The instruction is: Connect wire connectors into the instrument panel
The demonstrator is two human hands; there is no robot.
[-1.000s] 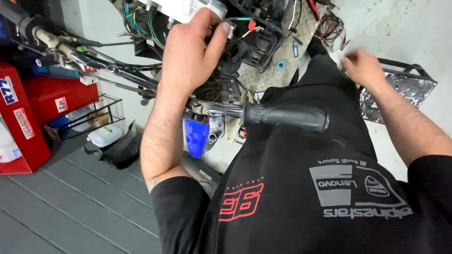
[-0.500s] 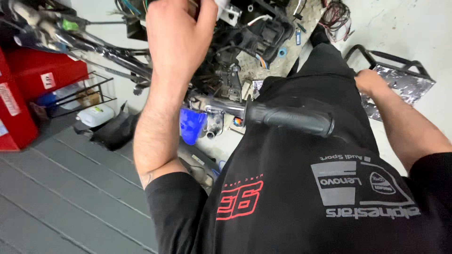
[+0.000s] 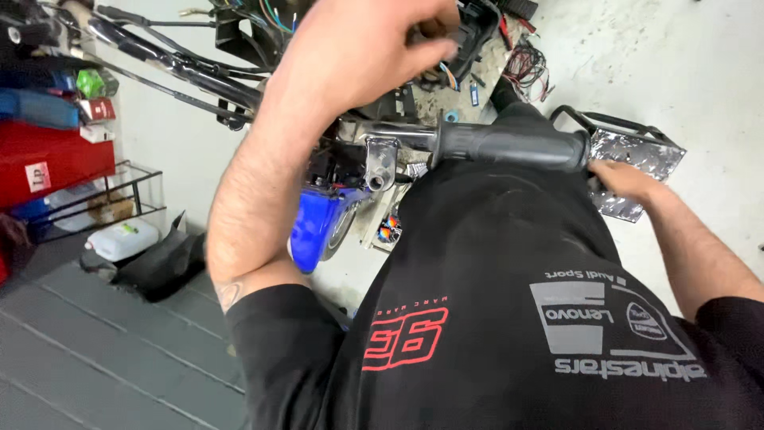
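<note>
Fingers (image 3: 422, 48) of the left hand (image 3: 358, 56) curl down into the tangle of coloured wiring (image 3: 446, 76) at the top of the stripped motorcycle, closed round something small and dark that cannot be made out. The right hand (image 3: 625, 179) reaches low to the right, fingertips touching the crinkled foil tray (image 3: 645, 151) in its black wire frame; whether those fingers grip it cannot be told. Between the hands a black rubber handlebar grip (image 3: 513, 143) on a chromed bar crosses in front, hiding part of the machine. A blue body panel (image 3: 314, 223) sits below. Left stand a red box (image 3: 48, 159), a white plastic jug (image 3: 123, 237) and grey floor tiles (image 3: 95, 350); right is pale concrete.
</note>
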